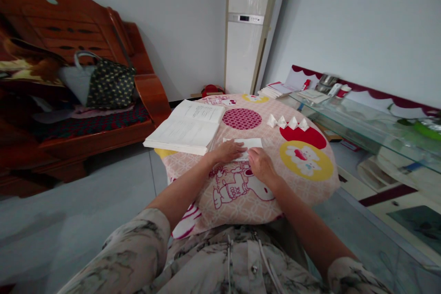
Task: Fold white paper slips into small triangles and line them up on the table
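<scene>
A small white sheet of paper (254, 143) lies on the table in front of me, its near edge partly covered by my hands. My left hand (229, 150) rests flat on its left side, fingers stretched to the right. At the right part of the sheet, my right hand (261, 162) has its fingers curled together on the near edge; whether they pinch a fold is hard to see, but they are closed on the paper. Several small folded paper pieces (292, 123) stand in a row to the right. Left of my hands lies a thick open book (188, 126).
The round table wears a patterned tablecloth (248, 211). A glass-topped cabinet (365, 131) stands close on the right, with a stack of papers (275, 89) at its far end. A wooden sofa (69, 23) holding bags (110, 83) is on the left, an air conditioner (244, 50) behind.
</scene>
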Motion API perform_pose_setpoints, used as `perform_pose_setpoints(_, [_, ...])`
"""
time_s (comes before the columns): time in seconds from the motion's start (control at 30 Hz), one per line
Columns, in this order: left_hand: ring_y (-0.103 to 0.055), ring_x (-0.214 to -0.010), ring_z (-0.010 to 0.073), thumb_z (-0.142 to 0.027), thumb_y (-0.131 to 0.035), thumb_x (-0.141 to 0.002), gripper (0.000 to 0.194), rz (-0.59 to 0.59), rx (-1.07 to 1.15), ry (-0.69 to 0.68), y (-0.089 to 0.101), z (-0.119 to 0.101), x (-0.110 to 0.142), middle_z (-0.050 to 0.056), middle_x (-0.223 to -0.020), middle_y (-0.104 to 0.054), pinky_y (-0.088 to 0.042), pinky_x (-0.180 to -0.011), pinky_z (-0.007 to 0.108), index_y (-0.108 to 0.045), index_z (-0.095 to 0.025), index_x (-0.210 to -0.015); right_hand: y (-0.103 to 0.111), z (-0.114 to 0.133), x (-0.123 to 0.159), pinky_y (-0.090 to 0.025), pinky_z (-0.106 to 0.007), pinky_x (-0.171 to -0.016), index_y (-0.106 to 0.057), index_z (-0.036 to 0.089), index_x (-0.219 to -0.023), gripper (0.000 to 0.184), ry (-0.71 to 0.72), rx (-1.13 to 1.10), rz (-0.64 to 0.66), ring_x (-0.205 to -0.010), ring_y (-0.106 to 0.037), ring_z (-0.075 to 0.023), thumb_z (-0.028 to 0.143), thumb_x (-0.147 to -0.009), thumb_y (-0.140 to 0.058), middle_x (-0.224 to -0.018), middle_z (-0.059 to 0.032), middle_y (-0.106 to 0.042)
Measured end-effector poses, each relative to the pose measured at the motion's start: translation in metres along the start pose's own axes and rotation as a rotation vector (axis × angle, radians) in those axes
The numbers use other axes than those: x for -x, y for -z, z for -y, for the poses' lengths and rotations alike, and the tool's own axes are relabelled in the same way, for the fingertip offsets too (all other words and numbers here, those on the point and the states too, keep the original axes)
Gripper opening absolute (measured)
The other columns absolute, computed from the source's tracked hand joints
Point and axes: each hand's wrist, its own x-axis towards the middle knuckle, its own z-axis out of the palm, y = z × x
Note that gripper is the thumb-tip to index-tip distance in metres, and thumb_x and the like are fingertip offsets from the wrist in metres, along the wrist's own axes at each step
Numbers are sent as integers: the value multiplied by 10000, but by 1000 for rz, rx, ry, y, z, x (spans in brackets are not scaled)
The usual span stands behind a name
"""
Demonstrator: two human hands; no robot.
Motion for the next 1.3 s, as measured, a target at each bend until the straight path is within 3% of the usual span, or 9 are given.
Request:
perform_pose_setpoints(0.17, [-466, -1430, 208, -306, -404, -1047, 421, 41, -74, 36, 4, -7, 0, 77, -1491, -561, -265, -1231, 456, -526, -251, -1446, -7, 8, 13, -450, -355, -1026, -687, 125, -1158, 294, 74, -49, 113, -1131, -582, -238, 184, -1013, -438, -1194, -156, -659])
perform_pose_setpoints(0.27, [-466, -1429, 209, -349, -446, -1031, 446, 51, -86, 67, 7, -11, 2, 86, -1516, -533, -251, -1236, 444, -511, -243, -1460, -7, 10, 21, -426, -385, -1072, -671, 120, -1241, 324, 64, -35, 115, -1200, -565, -257, 199, -1007, -462, -1288, -180, -638])
perform_pose_setpoints(0.37, [-450, -1440, 216, -415, -485, -1008, 502, 59, -80, 92, 9, -15, 4, 83, -1545, -499, -214, -1249, 435, -492, -236, -1476, -5, 10, 24, -433, -376, -1058, -716, 126, -1157, 289, 26, -57, 91, -1179, -580, -254, 198, -991, -491, -1280, -176, -656])
perform_pose_setpoints(0.53, [-452, -1439, 233, -471, -509, -985, 545, 43, -72, 118, 10, -19, 5, 88, -1565, -472, -210, -1248, 444, -489, -244, -1480, -2, 9, 8, -481, -297, -851, -748, 142, -796, 209, -153, -127, 61, -920, -642, -216, 144, -906, -570, -914, -122, -736])
perform_pose_setpoints(0.63, [-481, -1418, 252, -492, -534, -967, 548, 23, -57, 121, 9, -20, 5, 85, -1538, -508, -235, -1238, 469, -506, -261, -1464, 2, 10, -10, -456, -248, -708, -767, 164, -829, 189, -379, -207, 116, -776, -662, -172, 112, -854, -587, -833, -71, -758])
perform_pose_setpoints(0.73, [-474, -1423, 264, -507, -547, -958, 569, 18, -47, 118, 9, -20, 5, 109, -1539, -503, -235, -1237, 471, -516, -234, -1456, 6, 13, -24, -438, -234, -669, -778, 181, -806, 156, -517, -209, 187, -803, -689, -174, 139, -816, -628, -848, -65, -775])
perform_pose_setpoints(1.0, [-444, -1441, 283, -497, -567, -950, 597, 41, -24, 136, 11, -21, 5, 122, -1561, -473, -222, -1242, 465, -514, -205, -1468, 14, 8, -31, -453, -229, -660, -797, 188, -854, 133, -555, -209, 329, -843, -710, -192, 191, -753, -709, -856, -73, -782])
perform_pose_setpoints(1.13, [-428, -1445, 307, -547, -549, -944, 613, 45, -17, 162, 9, -20, 5, 87, -1579, -454, -265, -1216, 498, -499, -258, -1482, 18, -1, -27, -448, -226, -647, -798, 170, -859, 152, -585, -184, 338, -815, -705, -185, 161, -749, -695, -844, -77, -779])
perform_pose_setpoints(1.3, [-393, -1465, 333, -553, -540, -950, 626, 57, -9, 178, 11, -22, 5, 95, -1594, -427, -261, -1215, 509, -498, -240, -1490, 30, -20, -14, -414, -215, -590, -794, 150, -832, 132, -645, -174, 306, -743, -694, -168, 146, -751, -689, -786, -70, -768])
